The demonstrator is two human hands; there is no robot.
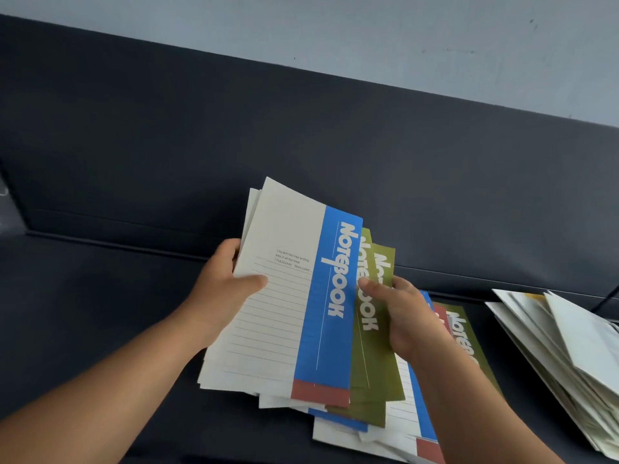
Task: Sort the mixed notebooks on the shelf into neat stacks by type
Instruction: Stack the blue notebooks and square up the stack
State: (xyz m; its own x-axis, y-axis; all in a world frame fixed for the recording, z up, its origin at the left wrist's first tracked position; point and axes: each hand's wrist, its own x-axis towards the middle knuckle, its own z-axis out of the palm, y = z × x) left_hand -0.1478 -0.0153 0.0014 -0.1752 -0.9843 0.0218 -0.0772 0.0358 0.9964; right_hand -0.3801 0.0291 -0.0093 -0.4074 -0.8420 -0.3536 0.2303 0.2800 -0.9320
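Note:
I hold a fanned bunch of notebooks above the dark shelf (100,296). On top is a blue-spined notebook (331,296) with a cream lined cover and a red corner. My left hand (227,286) grips the bunch at its left edge, thumb on the cover. Two green-spined notebooks (375,346) stick out to the right, and my right hand (398,313) pinches them, thumb on top. Beneath lies a loose pile of mixed notebooks (415,416), blue, green and red spines showing. One green notebook (465,333) of that pile shows to the right of my right hand.
A slanted heap of pale notebooks or paper (569,356) lies at the right edge of the shelf. The shelf's dark back panel (301,145) rises behind, with a pale wall (368,35) above it. A dark cable (606,299) shows at the far right.

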